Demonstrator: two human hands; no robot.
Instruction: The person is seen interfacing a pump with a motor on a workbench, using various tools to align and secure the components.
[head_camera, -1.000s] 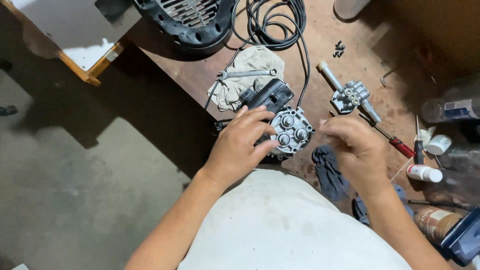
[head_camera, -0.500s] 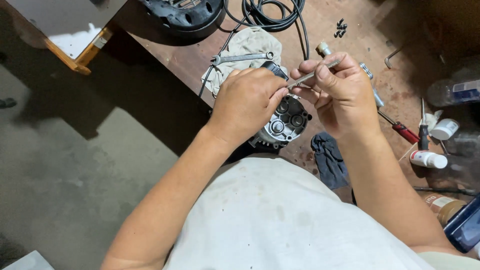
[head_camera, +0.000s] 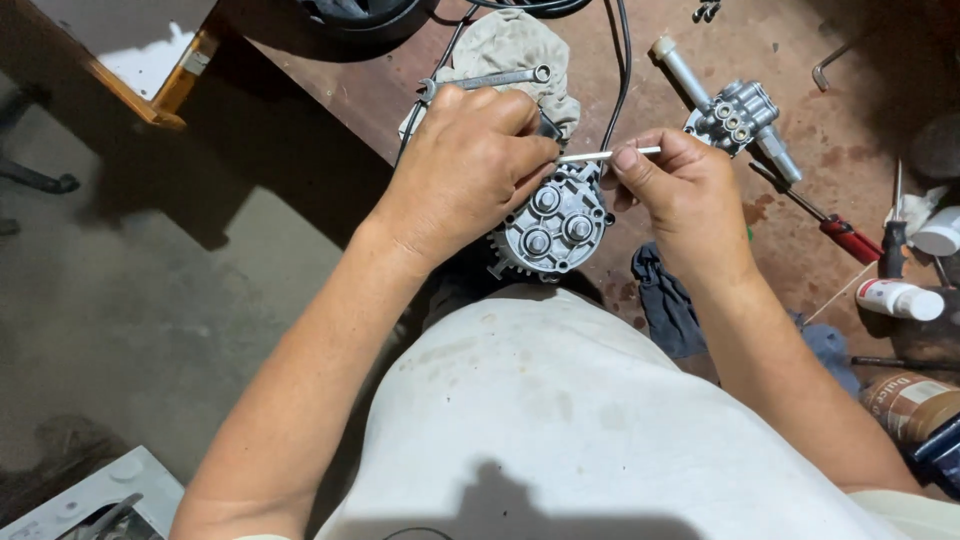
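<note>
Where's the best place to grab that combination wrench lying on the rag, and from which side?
Grip the wrench on its bare shank near the ring end, coming from above and from the far side. It lies flat across the rag, and the left hand covers the near side by its open end, so the ring end is probably the freer approach.

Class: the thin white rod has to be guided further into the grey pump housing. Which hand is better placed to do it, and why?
Probably the right hand: it pinches the thin white rod, while the left hand grips the grey pump housing.
</note>
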